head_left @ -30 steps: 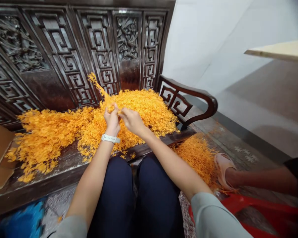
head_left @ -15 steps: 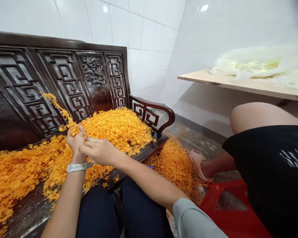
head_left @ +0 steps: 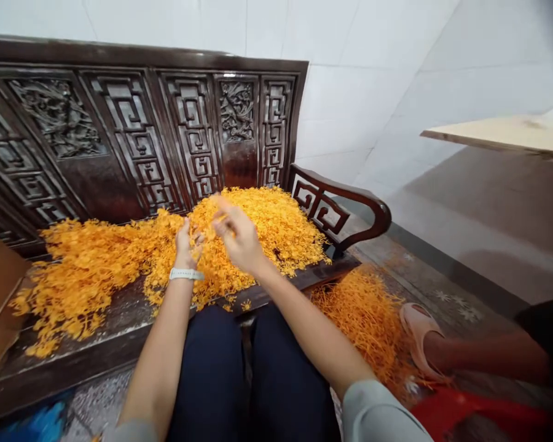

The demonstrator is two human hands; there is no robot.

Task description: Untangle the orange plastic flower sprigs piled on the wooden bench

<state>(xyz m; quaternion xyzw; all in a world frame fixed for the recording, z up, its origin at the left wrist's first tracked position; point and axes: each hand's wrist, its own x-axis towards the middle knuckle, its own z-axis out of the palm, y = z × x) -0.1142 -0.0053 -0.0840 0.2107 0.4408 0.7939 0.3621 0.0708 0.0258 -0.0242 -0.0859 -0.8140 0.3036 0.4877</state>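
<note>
My left hand (head_left: pixel 188 247), with a pale watch strap on the wrist, is held over the orange heap. Its fingers curl inward, and what they hold blends into the orange behind. Close to its right is my right hand (head_left: pixel 240 240), partly smeared by motion, its index finger stretched out and the fingers apart; nothing shows in it. Behind and below both hands lies a large heap of small orange flower-like pieces (head_left: pixel 276 221) with thin stringy ends. More orange pieces (head_left: pixel 87 264) spread leftward along the dark wooden bench (head_left: pixel 133 328).
The bench has a carved back (head_left: pixel 105 178) and a curved armrest (head_left: pixel 368 209). Orange strands (head_left: pixel 359 313) pile on the floor beside another person's sandalled foot (head_left: pixel 421 337). A cardboard box (head_left: pixel 0 294) stands left, a red stool (head_left: pixel 470 411) lower right, a wooden board (head_left: pixel 498 135) upper right.
My view has swung left. My hands have come apart; the right one has lifted off the left. The orange strand that stuck up from my left hand no longer stands out.
</note>
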